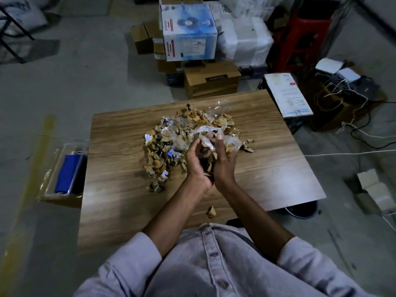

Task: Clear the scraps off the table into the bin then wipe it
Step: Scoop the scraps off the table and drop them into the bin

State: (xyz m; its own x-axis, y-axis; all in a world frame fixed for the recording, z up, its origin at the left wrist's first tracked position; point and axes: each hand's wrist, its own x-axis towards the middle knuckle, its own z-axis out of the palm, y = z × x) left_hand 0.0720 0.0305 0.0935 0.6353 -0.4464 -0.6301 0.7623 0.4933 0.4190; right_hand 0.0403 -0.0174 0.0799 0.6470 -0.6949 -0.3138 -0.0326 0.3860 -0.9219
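A heap of scraps [171,142], torn cardboard, white paper and clear plastic film, lies in the middle of the wooden table [120,189]. My left hand [196,163] and my right hand [224,161] are cupped together at the heap's right side, fingers curled round a bunch of cardboard and plastic scraps. One loose cardboard scrap [211,211] lies near the table's front edge. A clear-lined box [64,168] with a blue cloth [66,172] in it stands on the floor against the table's left edge.
Stacked cardboard boxes [211,81] and a blue-white carton [188,33] stand behind the table. A white-topped box [287,94] sits at the table's right rear corner. Cables and devices [342,86] cover the floor at right. A small open box [372,189] lies on the floor at right.
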